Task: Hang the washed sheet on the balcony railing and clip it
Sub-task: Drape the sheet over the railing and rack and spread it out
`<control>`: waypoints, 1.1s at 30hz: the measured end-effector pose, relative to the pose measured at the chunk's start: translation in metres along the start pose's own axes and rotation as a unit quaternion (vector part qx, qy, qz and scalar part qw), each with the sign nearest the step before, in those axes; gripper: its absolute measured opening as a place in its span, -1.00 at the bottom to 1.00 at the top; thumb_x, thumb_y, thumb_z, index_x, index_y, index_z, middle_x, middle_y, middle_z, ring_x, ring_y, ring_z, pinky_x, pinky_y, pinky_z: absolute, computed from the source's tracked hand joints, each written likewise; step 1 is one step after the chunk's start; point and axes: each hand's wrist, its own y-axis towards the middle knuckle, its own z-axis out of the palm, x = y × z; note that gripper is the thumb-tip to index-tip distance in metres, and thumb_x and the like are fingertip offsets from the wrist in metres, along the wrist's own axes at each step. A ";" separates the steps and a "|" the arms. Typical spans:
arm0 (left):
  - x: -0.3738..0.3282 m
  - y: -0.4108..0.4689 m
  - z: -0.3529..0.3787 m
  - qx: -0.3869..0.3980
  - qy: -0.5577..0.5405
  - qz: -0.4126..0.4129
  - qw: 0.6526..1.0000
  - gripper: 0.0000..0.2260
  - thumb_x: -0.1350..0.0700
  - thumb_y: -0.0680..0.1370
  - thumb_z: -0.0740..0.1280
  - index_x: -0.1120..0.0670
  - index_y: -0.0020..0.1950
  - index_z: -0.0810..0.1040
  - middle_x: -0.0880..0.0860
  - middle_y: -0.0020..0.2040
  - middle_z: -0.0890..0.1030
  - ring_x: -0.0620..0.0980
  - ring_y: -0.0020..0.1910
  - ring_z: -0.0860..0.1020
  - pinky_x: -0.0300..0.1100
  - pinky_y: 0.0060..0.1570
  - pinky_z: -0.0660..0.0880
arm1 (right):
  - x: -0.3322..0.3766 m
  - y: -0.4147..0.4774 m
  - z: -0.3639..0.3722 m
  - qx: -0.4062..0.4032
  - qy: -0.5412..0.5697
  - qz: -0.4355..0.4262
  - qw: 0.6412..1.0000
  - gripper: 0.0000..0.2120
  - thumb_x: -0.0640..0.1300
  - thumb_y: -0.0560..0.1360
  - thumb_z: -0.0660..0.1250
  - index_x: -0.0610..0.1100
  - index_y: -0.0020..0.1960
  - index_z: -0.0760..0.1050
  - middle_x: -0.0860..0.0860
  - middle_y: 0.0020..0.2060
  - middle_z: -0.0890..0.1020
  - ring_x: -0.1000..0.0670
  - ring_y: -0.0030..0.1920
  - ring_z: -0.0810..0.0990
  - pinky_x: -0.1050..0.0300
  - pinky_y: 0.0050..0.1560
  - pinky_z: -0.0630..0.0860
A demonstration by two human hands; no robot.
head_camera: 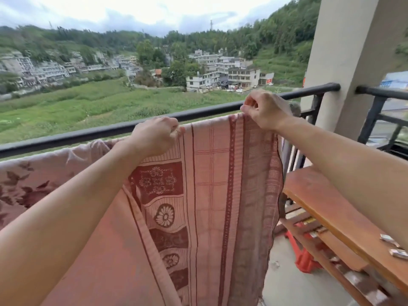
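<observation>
A pink sheet (212, 195) with dark red stripes and flower panels hangs in front of me, just below the black balcony railing (88, 134). My left hand (157, 134) pinches its top edge near the middle. My right hand (266, 109) pinches the top right corner, raised close to the rail. The sheet's upper edge is held stretched between both hands, level with the rail; I cannot tell whether it touches the rail. Two metal clips (395, 247) lie on a wooden bench at the right.
Another pink floral cloth (33, 182) hangs on the railing at the left. A wooden bench (326, 208) runs along the right side, with a red plastic object (304, 259) beneath it. A concrete pillar (344, 51) stands at the rail's right end.
</observation>
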 end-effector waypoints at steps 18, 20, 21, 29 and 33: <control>-0.075 -0.003 -0.002 -0.106 -0.048 -0.082 0.990 -0.64 -0.11 0.61 0.18 0.06 0.28 0.51 0.11 0.19 0.57 0.13 0.13 0.52 0.01 0.08 0.40 | -0.109 0.003 -0.011 -0.082 0.072 0.197 0.974 -0.64 0.14 0.58 0.18 -0.13 0.07 0.51 -0.15 0.08 0.58 -0.20 0.15 0.51 -0.02 0.09 0.40; -0.091 0.010 0.004 -0.079 -0.053 -0.071 0.993 -0.64 -0.12 0.61 0.16 0.06 0.27 0.50 0.11 0.15 0.59 0.14 0.10 0.53 0.00 0.03 0.42 | -0.122 -0.002 -0.004 -0.056 0.184 0.275 0.942 -0.54 0.29 0.52 0.16 -0.09 0.09 0.48 -0.08 0.04 0.56 -0.14 0.11 0.51 -0.03 0.13 0.41; -0.098 0.016 0.007 -0.064 -0.055 -0.066 0.994 -0.64 -0.13 0.61 0.15 0.05 0.26 0.50 0.11 0.12 0.60 0.13 0.08 0.54 0.00 -0.01 0.43 | -0.130 -0.004 -0.002 -0.044 0.253 0.313 0.914 -0.54 0.35 0.48 0.18 -0.05 -0.02 0.49 -0.04 -0.08 0.55 -0.12 0.00 0.52 -0.02 0.06 0.44; -0.114 0.040 0.030 -0.071 0.064 -0.082 0.992 -0.57 -0.29 0.58 0.00 -0.02 -0.07 0.49 0.02 -0.16 0.57 0.08 -0.16 0.49 -0.05 -0.17 0.33 | -0.180 -0.020 -0.030 0.110 0.384 0.340 0.851 -0.74 0.08 0.39 0.50 -0.11 -0.21 0.58 0.03 -0.35 0.58 0.04 -0.39 0.47 0.22 -0.50 0.32; -0.115 0.043 0.033 -0.055 0.050 -0.080 0.994 -0.55 -0.34 0.56 0.01 -0.07 0.01 0.52 0.01 -0.11 0.58 0.06 -0.12 0.49 -0.04 -0.13 0.31 | -0.185 0.010 -0.050 -0.050 0.460 0.344 0.817 -0.79 -0.07 0.54 0.33 -0.08 -0.25 0.47 -0.02 -0.33 0.55 0.00 -0.37 0.52 0.15 -0.34 0.44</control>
